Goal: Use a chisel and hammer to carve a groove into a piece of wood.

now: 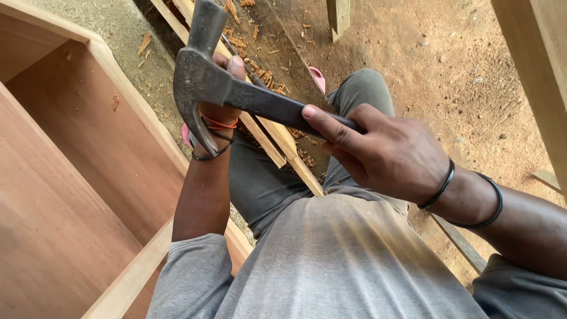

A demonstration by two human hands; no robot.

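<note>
Hammer point(236, 88) of dark, worn steel crossed the centre of the frame, its claw head at upper left, its handle gripped by the right hand point(387, 156) with fingers closed round the shaft and thumb laid along it. Behind the head, the left hand point(227, 82) was mostly hidden; whether it gripped anything could not be told. An open wooden cabinet point(77, 177) filled the left side, wood strips point(277, 139) and shavings point(260, 71) lying on the dirt floor point(449, 77)

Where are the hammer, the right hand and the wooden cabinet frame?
hammer point(204, 82): head view, on the dark metal head.
right hand point(393, 156): head view, back of the hand.
wooden cabinet frame point(133, 100): head view, pale top edge.
</note>
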